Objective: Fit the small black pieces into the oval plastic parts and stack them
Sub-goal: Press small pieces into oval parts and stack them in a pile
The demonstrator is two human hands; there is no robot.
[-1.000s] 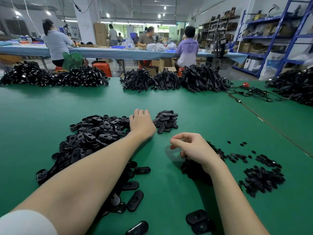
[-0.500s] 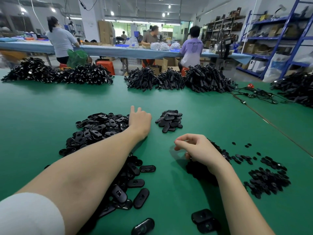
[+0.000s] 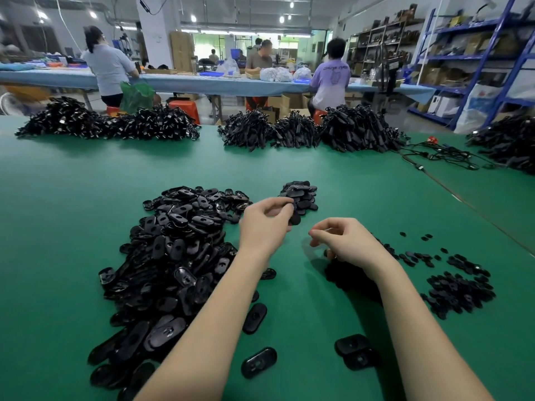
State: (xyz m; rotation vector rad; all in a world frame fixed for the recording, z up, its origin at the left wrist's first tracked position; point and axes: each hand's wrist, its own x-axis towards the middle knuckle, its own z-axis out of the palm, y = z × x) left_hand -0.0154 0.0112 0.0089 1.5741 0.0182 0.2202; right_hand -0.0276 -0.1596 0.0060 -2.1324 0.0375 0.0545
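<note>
A big heap of black oval plastic parts [image 3: 179, 241] lies on the green table [image 3: 58, 212] to my left. A smaller pile of oval parts [image 3: 302, 195] sits just beyond my left hand [image 3: 265, 227]. That hand's fingers are curled round a black oval part [image 3: 293, 217] at its fingertips, which is mostly hidden. My right hand [image 3: 344, 243] hovers close beside it, thumb and forefinger pinched together on something tiny. Small black pieces [image 3: 457, 290] are scattered to the right, with more of them [image 3: 347, 279] under my right wrist.
Loose oval parts [image 3: 259, 361] lie near the front edge, and two more [image 3: 357, 353] lie beside my right forearm. Bundles of black cables [image 3: 115, 125] line the far edge, with more bundles [image 3: 509, 140] at the right. A cord with a red plug [image 3: 431, 139] trails there. People work at a far table.
My left hand has pulled back from the big heap toward the middle, its fingers now curled round an oval part. The right hand has stayed over the small pieces, and the two hands are closer together.
</note>
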